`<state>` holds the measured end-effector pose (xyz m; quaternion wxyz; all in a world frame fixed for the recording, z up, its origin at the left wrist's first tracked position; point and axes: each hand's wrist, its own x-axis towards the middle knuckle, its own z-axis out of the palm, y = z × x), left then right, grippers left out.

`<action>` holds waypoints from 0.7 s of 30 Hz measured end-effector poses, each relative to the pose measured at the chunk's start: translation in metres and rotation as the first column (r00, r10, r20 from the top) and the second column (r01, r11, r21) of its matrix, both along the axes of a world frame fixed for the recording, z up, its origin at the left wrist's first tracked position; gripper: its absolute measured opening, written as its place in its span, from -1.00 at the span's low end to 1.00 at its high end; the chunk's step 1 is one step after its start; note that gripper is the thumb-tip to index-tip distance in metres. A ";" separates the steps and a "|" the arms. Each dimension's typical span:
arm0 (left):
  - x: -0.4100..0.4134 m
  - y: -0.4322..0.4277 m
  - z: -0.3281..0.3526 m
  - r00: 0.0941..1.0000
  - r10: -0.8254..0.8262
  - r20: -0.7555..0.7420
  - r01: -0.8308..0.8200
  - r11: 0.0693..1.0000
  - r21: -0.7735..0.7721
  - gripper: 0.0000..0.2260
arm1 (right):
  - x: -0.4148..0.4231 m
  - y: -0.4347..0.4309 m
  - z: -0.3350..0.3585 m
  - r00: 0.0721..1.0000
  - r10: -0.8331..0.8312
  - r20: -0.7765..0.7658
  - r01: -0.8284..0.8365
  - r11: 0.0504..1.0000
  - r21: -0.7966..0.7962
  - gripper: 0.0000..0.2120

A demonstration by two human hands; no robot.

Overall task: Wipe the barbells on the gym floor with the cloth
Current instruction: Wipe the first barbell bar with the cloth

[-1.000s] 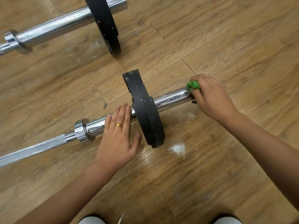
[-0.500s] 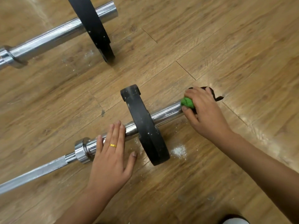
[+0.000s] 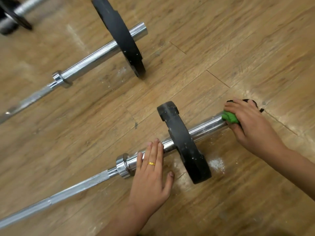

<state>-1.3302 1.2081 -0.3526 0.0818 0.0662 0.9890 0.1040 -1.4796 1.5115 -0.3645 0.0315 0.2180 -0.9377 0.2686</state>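
The wood-plank floor (image 3: 238, 48) carries two barbells lying side by side, well apart. The near barbell (image 3: 81, 184) rests on its black plate (image 3: 185, 145), the far barbell (image 3: 92, 61) on its own larger plate (image 3: 122, 36). A patch of white powder (image 3: 216, 164) lies just beside the near plate.

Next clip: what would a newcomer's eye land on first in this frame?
The green cloth stands out, gripped by the right hand at the end of the near barbell, right of centre. The left hand, wearing a gold ring, rests flat on that bar just left of its black plate. White powder lies on the floor beside the plate; a second barbell lies upper left.
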 end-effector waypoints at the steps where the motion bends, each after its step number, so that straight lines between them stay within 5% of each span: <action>1: -0.001 0.000 0.000 1.000 0.000 -0.002 0.000 1.000 -0.005 -0.27 | -0.003 0.000 0.002 0.999 0.037 -0.012 -0.036 0.999 0.022 -0.64; 4: -0.006 0.001 0.000 1.000 0.013 -0.004 -0.014 1.000 -0.013 -0.29 | -0.020 0.001 0.008 0.990 0.124 -0.073 -0.120 0.991 0.060 -0.61; 9: -0.020 -0.003 0.000 0.999 0.037 -0.021 -0.038 0.999 -0.027 -0.30 | -0.033 -0.015 0.004 0.997 0.004 -0.079 -0.001 0.999 0.040 -0.68; 13: -0.031 -0.009 0.000 1.000 0.024 -0.013 -0.024 0.998 -0.054 -0.30 | -0.039 -0.018 0.006 0.982 0.160 -0.098 -0.150 0.984 0.099 -0.72; 17: -0.043 -0.013 0.002 0.999 0.032 -0.021 -0.033 0.997 -0.066 -0.30 | -0.055 -0.009 0.006 0.996 0.021 -0.084 -0.017 0.999 0.048 -0.73; 21: -0.059 -0.019 0.003 0.999 0.041 -0.025 -0.043 0.996 -0.078 -0.30 | -0.054 -0.018 0.001 0.973 0.187 -0.138 -0.176 0.981 0.084 -0.73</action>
